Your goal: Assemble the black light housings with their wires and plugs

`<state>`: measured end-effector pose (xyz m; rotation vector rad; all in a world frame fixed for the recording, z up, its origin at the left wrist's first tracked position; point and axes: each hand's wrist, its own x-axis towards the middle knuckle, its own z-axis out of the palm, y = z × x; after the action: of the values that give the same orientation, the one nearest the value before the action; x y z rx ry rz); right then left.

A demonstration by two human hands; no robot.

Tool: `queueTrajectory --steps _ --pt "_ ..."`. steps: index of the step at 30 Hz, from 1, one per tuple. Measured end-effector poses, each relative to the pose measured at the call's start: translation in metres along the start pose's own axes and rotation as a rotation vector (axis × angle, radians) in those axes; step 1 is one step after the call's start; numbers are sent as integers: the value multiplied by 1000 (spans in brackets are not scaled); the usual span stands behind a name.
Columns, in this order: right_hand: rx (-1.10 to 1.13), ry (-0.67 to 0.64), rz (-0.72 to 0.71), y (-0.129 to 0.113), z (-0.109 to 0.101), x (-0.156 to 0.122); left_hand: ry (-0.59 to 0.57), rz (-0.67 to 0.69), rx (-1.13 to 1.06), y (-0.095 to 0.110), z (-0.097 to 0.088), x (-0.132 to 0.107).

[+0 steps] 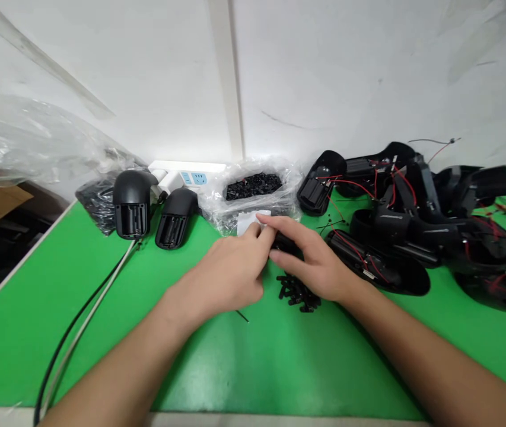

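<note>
My left hand and my right hand meet over the middle of the table. Between the fingers and thumb of my right hand is a black plastic part, mostly covered by both hands. The fingers of my left hand are curled against its near end, and what they pinch is hidden. A pile of small black plastic pieces lies just below my right hand. Behind the hands sits a clear plastic bag filled with small black pieces. A white label shows on its front.
Two black housings with open battery bays stand at the left, by a white power strip. Black shells with red wires crowd the right. Cables cross the green table at left. A wall rises behind.
</note>
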<state>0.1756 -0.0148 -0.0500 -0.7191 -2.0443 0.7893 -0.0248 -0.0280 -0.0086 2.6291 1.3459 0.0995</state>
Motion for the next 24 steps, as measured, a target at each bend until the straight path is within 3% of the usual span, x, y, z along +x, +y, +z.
queueTrajectory --steps 4,16,24 --pt "35 98 150 2 6 2 -4 -14 87 4 1 1" --pt "45 -95 295 0 -10 2 45 -48 184 15 5 5" --pt "57 -53 310 1 -6 3 40 -75 156 14 4 5"
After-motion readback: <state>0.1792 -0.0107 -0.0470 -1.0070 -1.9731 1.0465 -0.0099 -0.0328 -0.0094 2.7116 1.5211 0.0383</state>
